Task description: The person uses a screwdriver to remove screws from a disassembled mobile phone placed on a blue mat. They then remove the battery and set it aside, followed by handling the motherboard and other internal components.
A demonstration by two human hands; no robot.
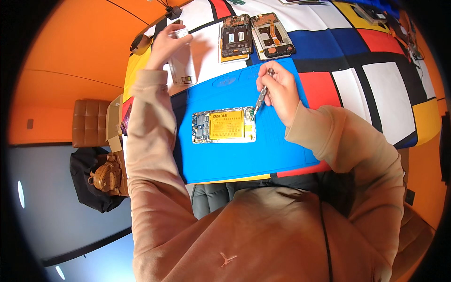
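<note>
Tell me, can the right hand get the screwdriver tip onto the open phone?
Probably yes. The right hand holds the screwdriver with its tip right at the phone edge, nothing between them.

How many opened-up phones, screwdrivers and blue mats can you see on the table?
Opened-up phones: 3, one on the mat and two at the far edge
Screwdrivers: 1, in the right hand
Blue mats: 1
Total: 5
</note>
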